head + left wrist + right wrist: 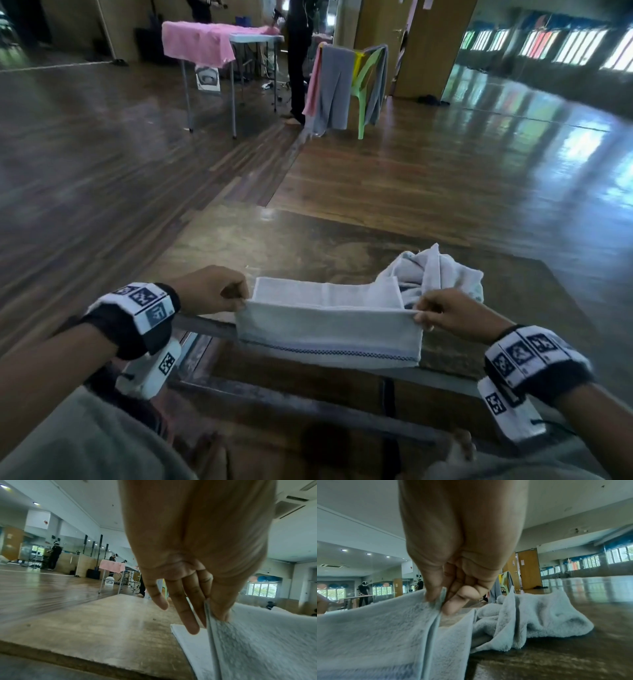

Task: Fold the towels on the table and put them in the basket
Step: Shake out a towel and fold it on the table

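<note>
A pale blue-white towel [325, 329] is stretched between my two hands above the near edge of the wooden table [308, 246], part of it lying flat behind. My left hand [236, 296] pinches its upper left corner; thumb and fingers clamp the doubled edge of the towel [257, 649] in the left wrist view. My right hand [424, 313] pinches the upper right corner of the towel [376, 628]. A second, crumpled towel [442, 274] lies on the table just behind my right hand, and this crumpled towel [539, 615] shows in the right wrist view too. No basket is in view.
The table's metal frame [205, 327] runs below the hanging towel. Far across the wooden floor stand a table with a pink cloth [202, 42], a person beside it [298, 68], and a green chair draped with towels [346, 82].
</note>
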